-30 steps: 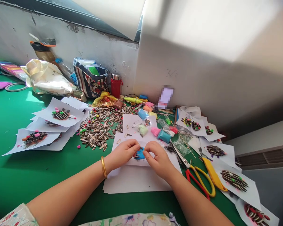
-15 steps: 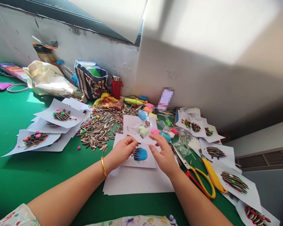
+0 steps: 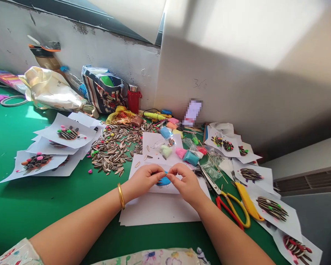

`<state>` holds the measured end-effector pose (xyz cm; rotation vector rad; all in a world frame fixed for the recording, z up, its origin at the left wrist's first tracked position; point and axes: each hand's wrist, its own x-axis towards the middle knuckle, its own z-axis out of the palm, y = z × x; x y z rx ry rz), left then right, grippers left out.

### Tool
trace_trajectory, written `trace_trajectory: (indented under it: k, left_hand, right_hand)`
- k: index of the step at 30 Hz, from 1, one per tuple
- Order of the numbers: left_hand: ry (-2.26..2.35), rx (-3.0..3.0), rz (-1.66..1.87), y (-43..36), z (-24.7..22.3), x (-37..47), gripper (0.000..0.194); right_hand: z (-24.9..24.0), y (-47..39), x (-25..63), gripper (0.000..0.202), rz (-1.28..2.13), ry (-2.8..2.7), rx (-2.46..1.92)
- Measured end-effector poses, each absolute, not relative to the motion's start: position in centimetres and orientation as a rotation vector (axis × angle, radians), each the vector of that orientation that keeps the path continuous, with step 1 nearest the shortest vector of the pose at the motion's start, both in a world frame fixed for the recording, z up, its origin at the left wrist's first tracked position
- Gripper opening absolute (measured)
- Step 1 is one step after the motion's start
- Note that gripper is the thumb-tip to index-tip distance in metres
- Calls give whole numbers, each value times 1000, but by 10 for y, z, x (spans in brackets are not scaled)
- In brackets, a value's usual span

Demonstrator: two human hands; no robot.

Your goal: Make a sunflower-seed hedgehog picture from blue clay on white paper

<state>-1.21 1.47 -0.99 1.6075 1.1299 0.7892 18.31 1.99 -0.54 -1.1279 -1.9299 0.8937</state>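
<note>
My left hand (image 3: 147,179), with a gold bangle at the wrist, is closed in a pinch on a sunflower seed, now mostly hidden by the fingertips. Against it, fingertip to fingertip, my right hand (image 3: 188,186) is pinched too; what lies in its fingers I cannot make out. Both hands hover over a patch of blue clay (image 3: 163,181), partly covered with seeds, on a white sheet (image 3: 143,187). Several loose seeds lie on the paper behind. Left of it spreads a pile of sunflower seeds (image 3: 113,154).
Scissors (image 3: 234,206) and a yellow comb-like tool (image 3: 248,202) lie to the right. Bagged coloured clay (image 3: 191,158) sits behind the hands. Seed-covered pictures are stacked on the left (image 3: 71,141) and right (image 3: 284,195). A red bottle (image 3: 134,99) and a striped bag (image 3: 103,92) stand by the wall.
My right hand has moved left and closed from an open pose, its fingertips meeting those of my left hand. The blue clay is now largely covered by the hands.
</note>
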Motion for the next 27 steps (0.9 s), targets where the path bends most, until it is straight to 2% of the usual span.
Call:
trace_trajectory:
  k: [18, 27]
  left_hand:
    - [1239, 1610, 824, 22, -14, -15, 25]
    - [1455, 1532, 895, 29, -20, -21, 26]
  right_hand:
    - [-19, 27, 184, 9, 784, -1946, -1148]
    - [-31, 28, 178, 10, 439, -2257, -1276]
